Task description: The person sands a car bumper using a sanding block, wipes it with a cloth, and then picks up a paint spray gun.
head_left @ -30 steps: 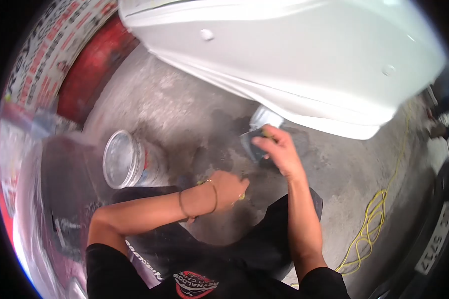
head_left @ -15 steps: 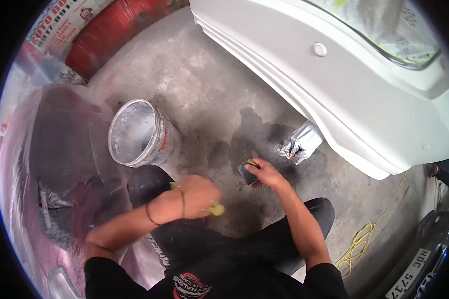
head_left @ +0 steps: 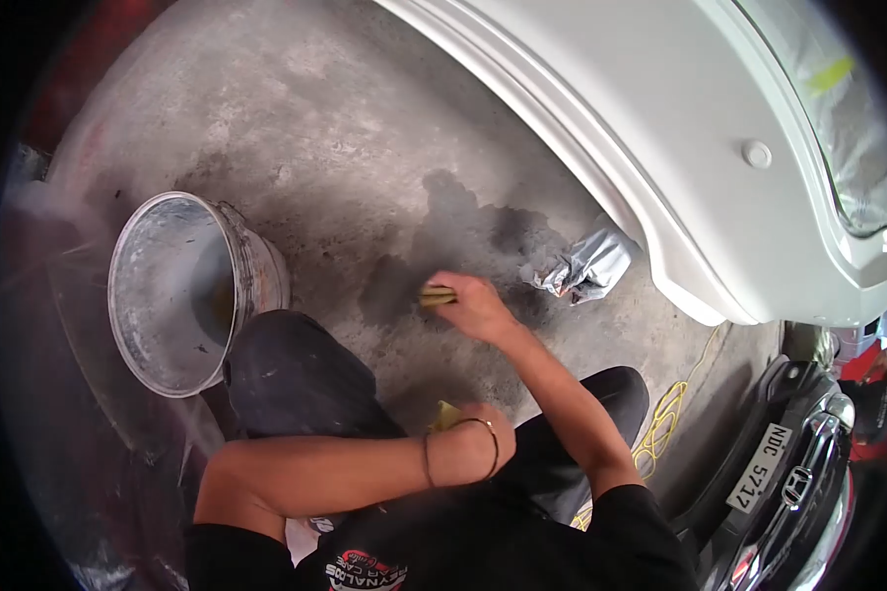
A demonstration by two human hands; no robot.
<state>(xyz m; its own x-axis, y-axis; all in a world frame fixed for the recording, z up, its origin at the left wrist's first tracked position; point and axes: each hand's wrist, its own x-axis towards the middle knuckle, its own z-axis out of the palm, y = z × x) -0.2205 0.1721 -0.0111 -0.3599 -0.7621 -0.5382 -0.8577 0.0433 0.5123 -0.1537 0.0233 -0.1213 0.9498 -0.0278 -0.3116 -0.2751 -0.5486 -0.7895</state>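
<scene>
My left hand [head_left: 471,445] is closed low in front of my body, with a yellowish-green cloth [head_left: 445,416] sticking out past its fingers. Farther forward, over the wet concrete floor, my right hand [head_left: 473,307] pinches a small yellow-green pad [head_left: 438,295] edge-on. The two hands are apart. To the left stands a white bucket [head_left: 256,276], its open mouth tilted toward the camera and something dark and yellowish inside. A crumpled silver wrapper [head_left: 603,264] lies beyond my right hand, by the lower edge of a white car bumper [head_left: 650,128].
Plastic sheeting [head_left: 89,394] covers something at the left. A yellow cord [head_left: 665,424] lies coiled on the floor at the right. Beyond it is a dark car front [head_left: 759,492] with a licence plate [head_left: 759,469]. Dark wet patches mark the concrete [head_left: 315,118].
The view has shifted, bringing the bucket closer on the left and more of the dark car into sight. My right hand has drawn back from the wrapper; my left hand has moved near my lap.
</scene>
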